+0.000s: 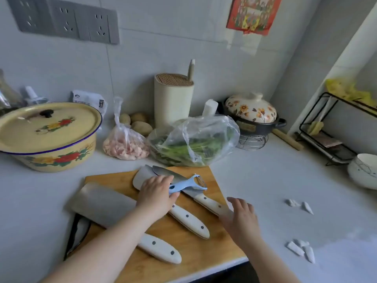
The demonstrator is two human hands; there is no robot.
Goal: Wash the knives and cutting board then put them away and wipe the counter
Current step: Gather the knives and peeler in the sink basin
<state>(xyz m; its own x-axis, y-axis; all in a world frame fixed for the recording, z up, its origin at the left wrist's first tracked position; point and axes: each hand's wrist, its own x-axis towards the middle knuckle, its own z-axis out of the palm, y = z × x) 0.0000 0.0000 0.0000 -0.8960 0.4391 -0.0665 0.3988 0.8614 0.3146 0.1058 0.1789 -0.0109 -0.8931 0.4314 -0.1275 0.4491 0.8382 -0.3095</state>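
A wooden cutting board (206, 248) lies at the counter's front edge. Three white-handled knives rest on it: a wide cleaver (106, 205) at the left, a second broad knife (189, 221) in the middle, and a pointed knife (206, 201) at the right. My left hand (157, 195) pinches the handle of a light blue peeler (189, 183) over the middle knife's blade. My right hand (240, 219) hovers with straight fingers by the pointed knife's handle end; whether it touches is unclear. A cream knife block (173, 103) stands against the wall with one handle in it.
A yellow enamel pot (49, 137) sits at the left. Bags of meat (124, 146) and greens (193, 139), potatoes (140, 123) and a flowered casserole (253, 113) stand behind the board. A black rack (330, 127) and white bowl (365, 170) are at the right. White scraps (302, 248) lie on the counter.
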